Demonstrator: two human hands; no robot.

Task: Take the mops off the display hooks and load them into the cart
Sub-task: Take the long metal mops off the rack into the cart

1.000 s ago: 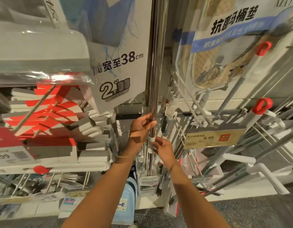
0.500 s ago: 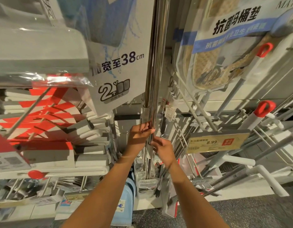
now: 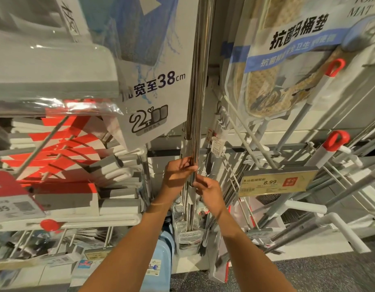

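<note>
A bundle of shiny steel mop poles (image 3: 200, 85) hangs straight down the middle of the display, their flat heads (image 3: 187, 233) in packaging near the floor. My left hand (image 3: 178, 175) grips the poles from the left at about mid height. Just below and to the right, my right hand (image 3: 208, 189) pinches the front pole with its fingertips. More mops with white handles and red hanging loops (image 3: 335, 66) lean on wire hooks at the right. No cart is in view.
A large packaged mop head card marked 38cm (image 3: 153, 85) hangs left of the poles. Red and white boxed stock (image 3: 62, 157) fills the left shelves. A yellow 8.99 price tag (image 3: 275, 182) sticks out at right. Grey floor (image 3: 309, 275) lies below.
Both hands stay on the poles. My right hand has shifted slightly up toward the left hand; the view has tilted a little downward.
</note>
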